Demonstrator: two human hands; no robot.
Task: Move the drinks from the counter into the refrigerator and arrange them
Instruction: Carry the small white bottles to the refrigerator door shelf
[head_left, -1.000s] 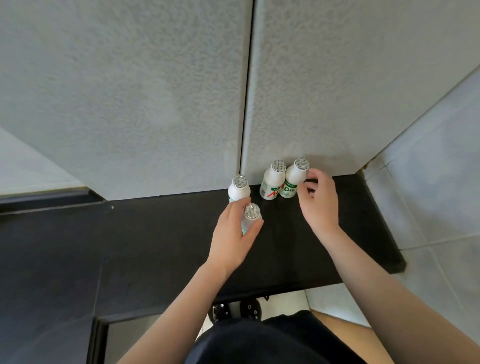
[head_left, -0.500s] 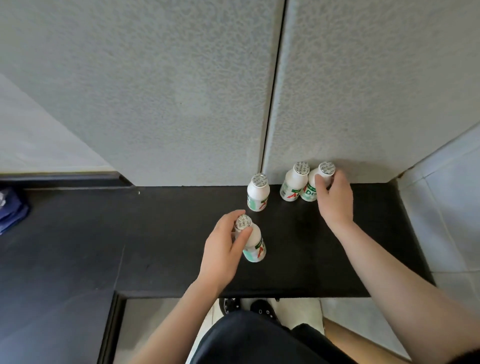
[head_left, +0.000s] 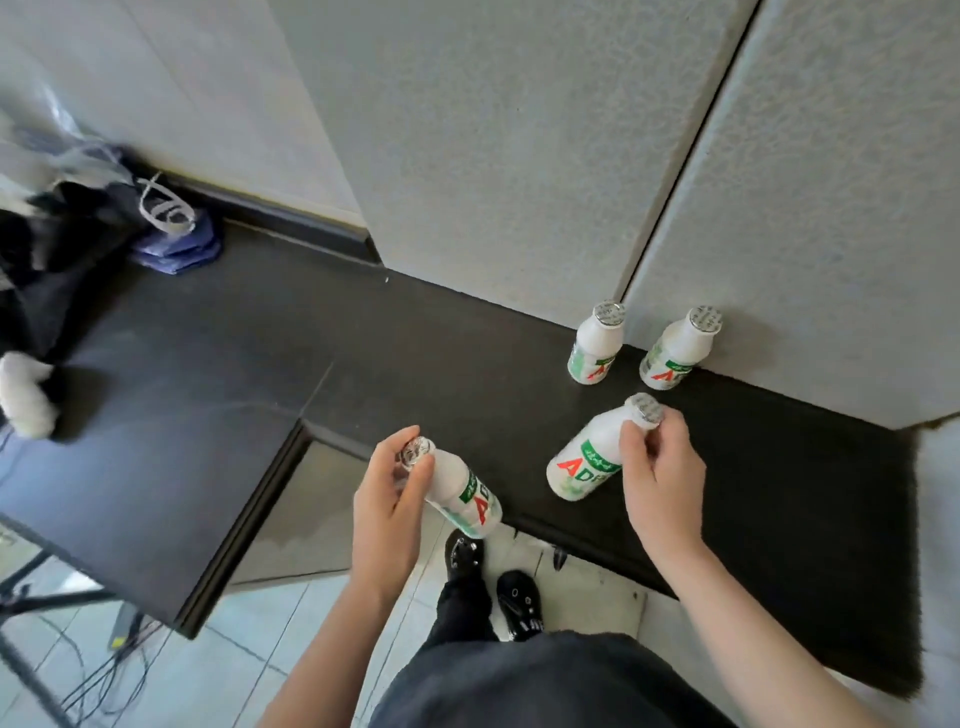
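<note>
Head view: my left hand (head_left: 387, 499) clamps the neck of the first bottle (head_left: 462, 486), out past the counter (head_left: 208, 364) edge. My right hand (head_left: 660, 467) pinches the cap of the second bottle (head_left: 584, 462), tilted over the counter. The third bottle (head_left: 597, 351) and fourth bottle (head_left: 678, 348) stand by the wall. Pickup, I judge; next, carry both to the unseen refrigerator.

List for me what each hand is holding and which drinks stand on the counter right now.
left hand: grips the first bottle near its cap, tilted, at the counter's front edge
right hand: holds the second bottle by its cap, tilted, over the counter
third bottle: upright, at the grey wall
fourth bottle: upright, beside it, apart
counter: black
</note>
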